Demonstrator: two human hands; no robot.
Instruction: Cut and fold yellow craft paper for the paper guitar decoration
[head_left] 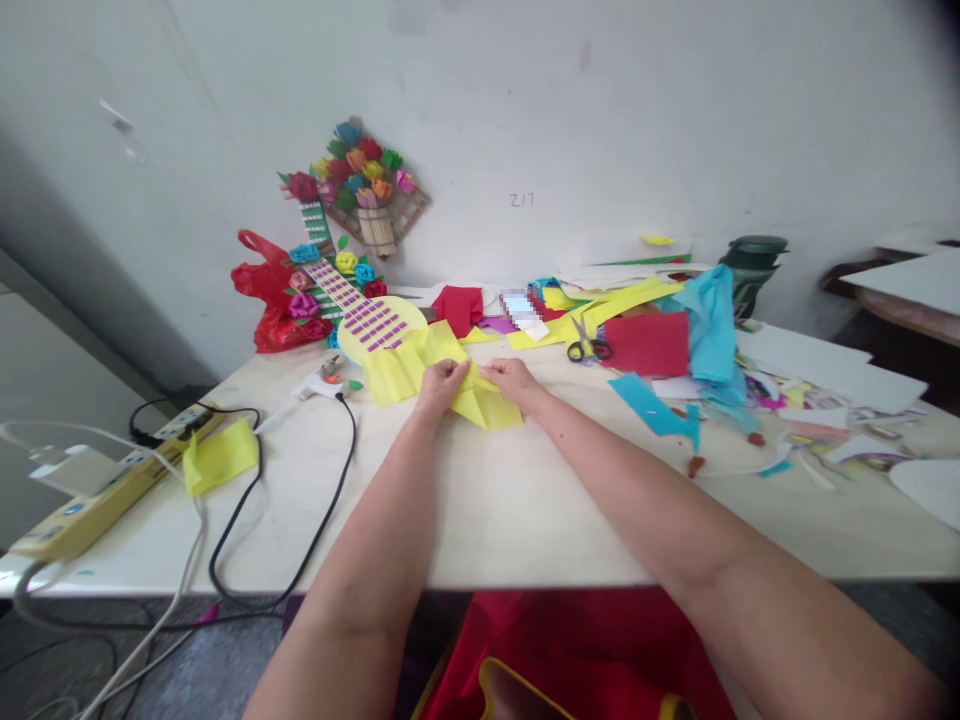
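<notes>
Near the middle of the white table (540, 520), toward its far edge, the left hand (444, 385) and right hand (514, 380) pinch yellow crepe-like paper (487, 408) between thumbs and fingers. It is creased but has no finished form, so work on it looks early, with the shaping left to do. Just beyond, to the left, a guitar-shaped craft piece (375, 322) already bears rows of purple strips.

Toward the table's left end lie a hot glue gun (319, 385) and a power strip (112, 505); a red plastic bag (259, 300) sits at the far left corner. Right of center, scissors (589, 349) rest beside red paper (646, 343), with paper scraps spread toward the right end. Behind, the pale wall (637, 120) carries a handwritten 217; gray floor (180, 650) shows below the near edge.
</notes>
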